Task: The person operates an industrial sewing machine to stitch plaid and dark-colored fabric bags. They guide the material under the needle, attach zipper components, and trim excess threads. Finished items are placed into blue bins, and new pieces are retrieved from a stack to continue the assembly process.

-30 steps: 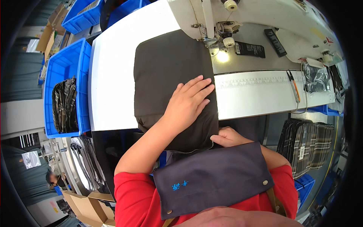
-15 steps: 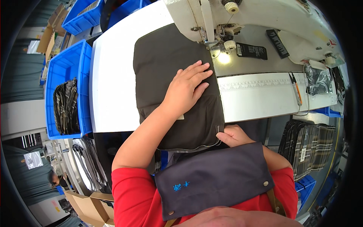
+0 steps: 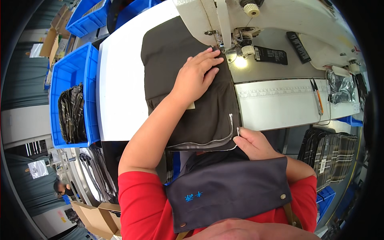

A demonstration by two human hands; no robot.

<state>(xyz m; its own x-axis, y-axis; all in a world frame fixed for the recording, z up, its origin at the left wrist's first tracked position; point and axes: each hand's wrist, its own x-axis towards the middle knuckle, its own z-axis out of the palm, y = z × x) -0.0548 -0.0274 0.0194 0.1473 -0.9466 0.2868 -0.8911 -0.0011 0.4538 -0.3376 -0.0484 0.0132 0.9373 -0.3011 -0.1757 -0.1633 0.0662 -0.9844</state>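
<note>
A dark fabric piece [image 3: 166,56] lies on the white sewing table [image 3: 116,80], its upper edge at the needle and presser foot of the sewing machine [image 3: 192,18]. My left hand [image 3: 197,74] rests spread on the fabric, fingertips just short of the presser foot. A curved metal zipper [image 3: 200,143] shows along the fabric's lower right corner. My right hand [image 3: 254,142] grips that corner's edge between thumb and fingers at the table's front edge.
Blue bins [image 3: 74,68] stand at the left, one holding plaid cloth. Black tags [image 3: 270,55], orange-handled snips [image 3: 319,98], a ruler strip [image 3: 268,90] and bagged items [image 3: 340,90] lie right. Plaid piles [image 3: 336,154] sit below right. Another person [image 3: 64,190] is at far lower left.
The fabric has slid up toward the machine with my left hand on it. My right hand has moved slightly up and right, and more of the zipper now shows.
</note>
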